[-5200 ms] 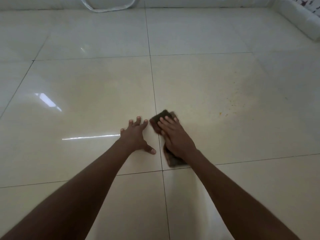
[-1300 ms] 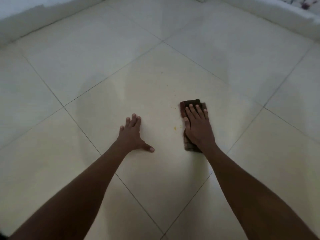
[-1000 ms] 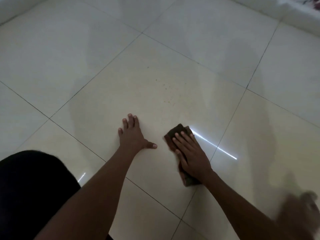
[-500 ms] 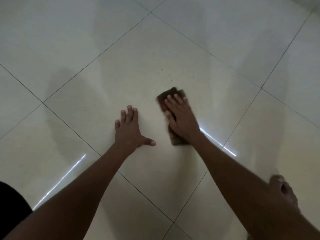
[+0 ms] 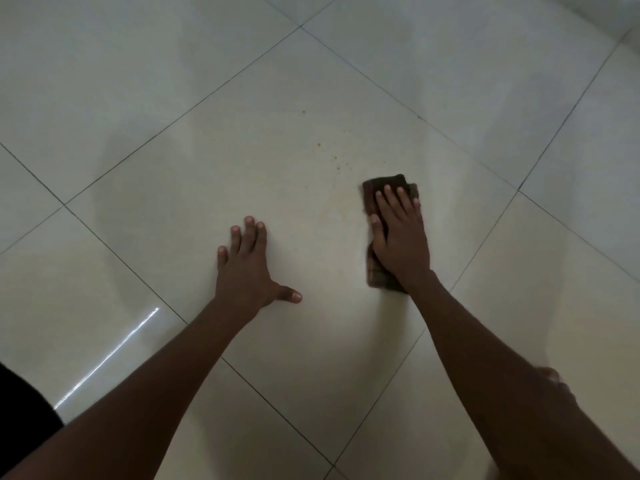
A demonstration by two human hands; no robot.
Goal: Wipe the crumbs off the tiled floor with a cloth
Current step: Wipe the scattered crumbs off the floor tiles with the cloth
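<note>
A folded dark brown cloth (image 5: 388, 183) lies flat on the glossy cream tiled floor (image 5: 294, 341). My right hand (image 5: 398, 233) presses down on it with straight fingers, covering most of it. Small yellow crumbs (image 5: 337, 161) are scattered on the same tile, just beyond and to the left of the cloth. To the left, my left hand (image 5: 249, 268) rests flat on the tile with its fingers spread and its thumb out to the right, holding nothing.
Dark grout lines cross the floor diagonally around the tile. A bright light streak (image 5: 107, 358) reflects at the lower left. A foot (image 5: 550, 379) shows behind my right forearm at the lower right, and dark clothing (image 5: 20, 420) fills the lower left corner.
My right hand has slid the cloth to the right and a little away from my left hand. The left hand has stayed planted. The crumbs now lie to the cloth's upper left.
</note>
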